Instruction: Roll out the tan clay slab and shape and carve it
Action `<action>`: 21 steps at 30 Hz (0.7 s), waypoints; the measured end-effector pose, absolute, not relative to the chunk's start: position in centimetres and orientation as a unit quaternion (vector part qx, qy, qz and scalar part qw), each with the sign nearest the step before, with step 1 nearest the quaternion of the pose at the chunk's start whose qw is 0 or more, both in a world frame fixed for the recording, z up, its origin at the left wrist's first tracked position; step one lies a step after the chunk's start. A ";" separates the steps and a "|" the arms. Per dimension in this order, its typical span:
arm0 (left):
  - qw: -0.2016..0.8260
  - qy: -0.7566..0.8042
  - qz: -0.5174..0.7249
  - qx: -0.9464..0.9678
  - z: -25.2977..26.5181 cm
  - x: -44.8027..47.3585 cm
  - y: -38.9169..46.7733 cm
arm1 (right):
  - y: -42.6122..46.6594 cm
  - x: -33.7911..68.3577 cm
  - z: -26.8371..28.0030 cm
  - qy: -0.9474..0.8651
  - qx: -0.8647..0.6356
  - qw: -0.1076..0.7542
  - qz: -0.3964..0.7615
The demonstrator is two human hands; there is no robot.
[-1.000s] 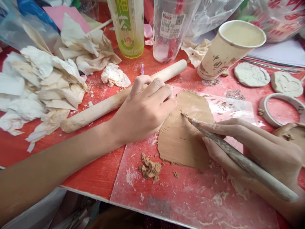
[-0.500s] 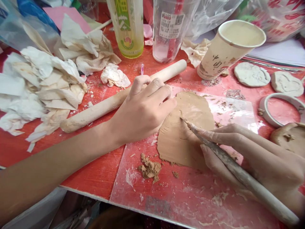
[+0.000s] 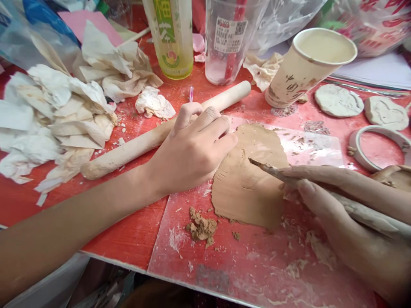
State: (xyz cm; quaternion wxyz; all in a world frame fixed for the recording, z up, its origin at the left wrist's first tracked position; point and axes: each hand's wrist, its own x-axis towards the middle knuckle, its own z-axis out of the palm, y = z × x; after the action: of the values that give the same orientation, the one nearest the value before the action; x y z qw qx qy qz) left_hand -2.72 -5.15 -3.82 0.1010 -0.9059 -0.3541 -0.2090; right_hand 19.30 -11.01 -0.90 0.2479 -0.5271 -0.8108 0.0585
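Observation:
A flat slab of brown clay [image 3: 253, 188] lies on a clear plastic sheet, with several short marks scratched in its surface. My left hand [image 3: 201, 145] rests at the slab's left edge, fingers curled under and their tips hidden, beside a wooden rolling pin [image 3: 125, 149]. Held in my right hand [image 3: 349, 222] is a clay-smeared, stick-like modelling tool [image 3: 362, 209]. Its dark pointed tip appears just above the slab, right of the scratched marks. Crumbs of brown clay [image 3: 202, 226] sit in a small heap at the slab's lower left.
Crumpled tissues [image 3: 70, 107] cover the left side. At the back stand a drink bottle [image 3: 173, 47], a clear plastic cup [image 3: 223, 64] and a tilted-looking paper cup [image 3: 302, 72]. Pale clay discs [image 3: 338, 100] and a ring [image 3: 359, 154] lie at right.
My right hand has turned and drawn the tool's tip slightly right, away from the scratched mark. The tool now lies flatter. My left hand stays in place.

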 end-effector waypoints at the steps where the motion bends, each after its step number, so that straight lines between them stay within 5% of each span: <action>1: 0.105 -0.353 -0.209 -0.906 -3.8 -2.7 -5.2 | -10.8 19.5 -0.8 -0.809 -0.531 0.244 0.066; 15: 0.033 -0.363 -0.219 -0.905 -3.7 -2.8 -5.3 | -10.5 21.2 -1.5 -0.899 -0.381 0.212 0.044; 21: 0.069 -0.367 -0.190 -0.908 -3.6 -2.8 -5.3 | -11.1 19.9 -1.4 -0.841 -0.480 0.242 0.067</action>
State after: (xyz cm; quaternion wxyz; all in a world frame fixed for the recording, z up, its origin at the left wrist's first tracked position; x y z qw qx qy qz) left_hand -2.75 -5.30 -3.61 0.0692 -0.9081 -0.3670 -0.1896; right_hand 19.90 -11.13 -1.42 0.2416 -0.4801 -0.8406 0.0674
